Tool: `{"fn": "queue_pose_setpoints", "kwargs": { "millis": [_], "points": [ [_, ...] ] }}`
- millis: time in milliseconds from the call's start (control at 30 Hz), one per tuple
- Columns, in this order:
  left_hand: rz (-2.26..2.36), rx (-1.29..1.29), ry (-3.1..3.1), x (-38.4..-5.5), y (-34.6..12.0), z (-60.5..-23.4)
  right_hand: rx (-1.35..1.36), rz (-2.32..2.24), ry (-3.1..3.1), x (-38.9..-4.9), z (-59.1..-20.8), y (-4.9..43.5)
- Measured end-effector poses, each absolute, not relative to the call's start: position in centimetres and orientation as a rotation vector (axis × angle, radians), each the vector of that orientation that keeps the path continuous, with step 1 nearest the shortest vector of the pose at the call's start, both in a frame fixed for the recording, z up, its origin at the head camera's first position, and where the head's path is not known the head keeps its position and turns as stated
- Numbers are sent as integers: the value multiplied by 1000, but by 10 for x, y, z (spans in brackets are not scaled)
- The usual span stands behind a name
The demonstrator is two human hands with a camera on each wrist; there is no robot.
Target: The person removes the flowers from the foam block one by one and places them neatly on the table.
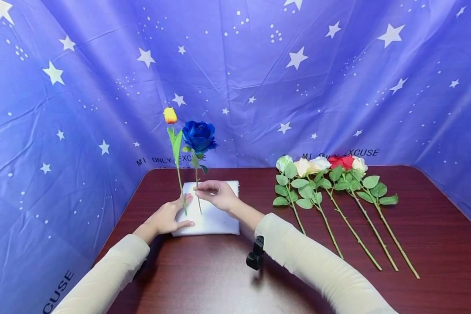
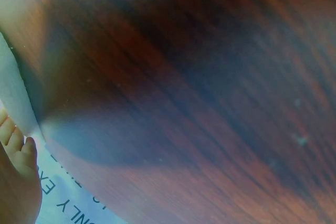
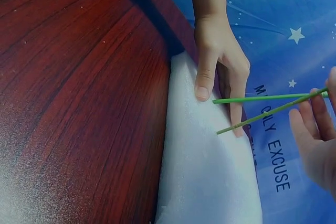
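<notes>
A white foam block [image 1: 216, 218] lies on the table. My left hand [image 1: 166, 216] rests on its left part, thumb and fingers spread, either side of a tulip's stem. That yellow-orange tulip [image 1: 170, 116] stands upright, its green stem [image 3: 252, 99] meeting the foam's top. With thumb and fingertips my right hand [image 1: 217, 194] pinches the stem of a blue rose [image 1: 199, 137], partway up. The lower end of the rose stem [image 3: 247, 122] is right at the foam surface, close beside the tulip. Only part of the left hand [image 2: 21, 171] shows in the left wrist view.
On the right of the dark red wooden table [image 1: 204, 279] lie several artificial roses in a row, among them a red rose [image 1: 341, 162] and a pale green-white rose [image 1: 284, 165]. A purple star-patterned curtain [image 1: 235, 78] hangs behind the table and along its sides.
</notes>
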State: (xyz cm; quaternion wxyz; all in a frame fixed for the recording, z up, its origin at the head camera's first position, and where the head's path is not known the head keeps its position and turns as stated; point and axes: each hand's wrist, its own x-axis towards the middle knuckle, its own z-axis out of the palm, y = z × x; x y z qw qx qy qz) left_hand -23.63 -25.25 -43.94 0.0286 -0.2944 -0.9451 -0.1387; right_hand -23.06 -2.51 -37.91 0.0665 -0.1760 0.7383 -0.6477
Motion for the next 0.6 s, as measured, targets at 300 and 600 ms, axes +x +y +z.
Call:
{"fn": "queue_pose_setpoints", "kwargs": {
  "millis": [300, 600],
  "points": [
    [-434, -909, -2910, -237, -255, -443, -510, -2158, 2002, -232, -374, -19],
    [-415, -916, -2902, -236, -254, -440, -488, -2316, 1934, -234, -371, -14]
  ]
}}
